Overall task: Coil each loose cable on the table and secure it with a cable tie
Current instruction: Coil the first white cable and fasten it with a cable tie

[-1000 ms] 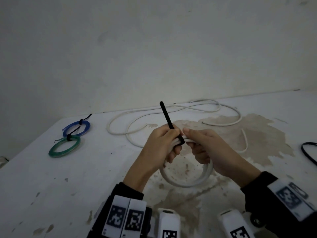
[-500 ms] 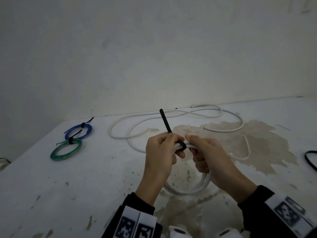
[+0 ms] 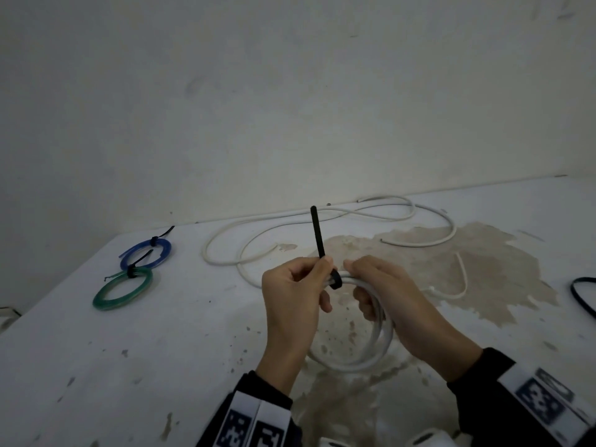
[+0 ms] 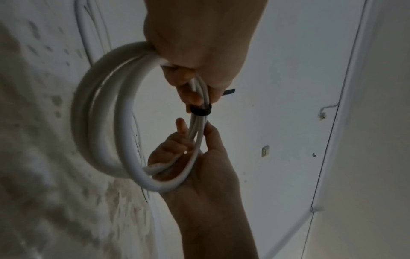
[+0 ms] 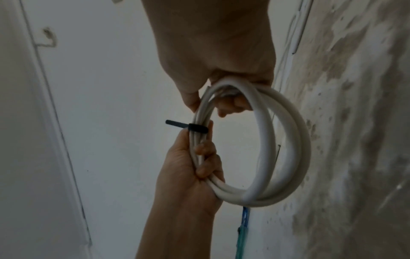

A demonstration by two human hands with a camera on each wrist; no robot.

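Note:
A white cable coil [image 3: 354,366] hangs upright above the table between my hands. A black cable tie [image 3: 335,280] is looped round its top strands, and the tail [image 3: 316,230] sticks up. My left hand [image 3: 322,269] grips the coil just left of the tie, with thumb and forefinger pinching the base of the tail. My right hand [image 3: 358,279] grips the strands on the tie's right side. The left wrist view shows the tie [image 4: 200,111] between both hands on the coil [image 4: 99,122]. The right wrist view shows the tie [image 5: 197,128] and the coil [image 5: 288,140].
A long loose white cable [image 3: 322,221] sprawls across the back of the stained table [image 3: 161,350], and a short white piece [image 3: 461,279] lies to the right. Tied blue [image 3: 146,253] and green [image 3: 122,290] coils lie far left. A black cable [image 3: 580,295] lies at the right edge.
The tie's tail has swung from a leftward tilt to nearly upright. Both hands keep their hold on the coil.

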